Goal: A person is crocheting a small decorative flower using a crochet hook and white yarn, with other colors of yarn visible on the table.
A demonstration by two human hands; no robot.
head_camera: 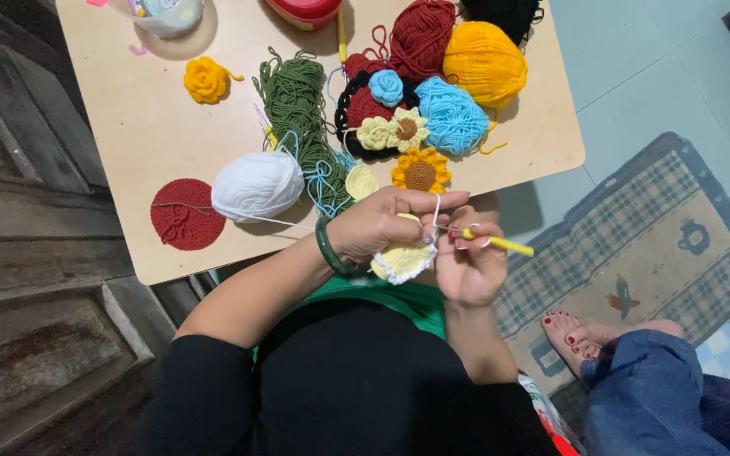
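Both hands work close together: left hand (pixel 375 226) pinches a pale yellow, white-edged crochet piece (pixel 402 261), right hand (pixel 470 268) grips a yellow hook (pixel 500 245)

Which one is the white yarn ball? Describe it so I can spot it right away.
Start at the tan table and go to its near edge, just beyond the left hand. The white ball lies between a flat red disc and tangled green yarn. It is the only white ball.
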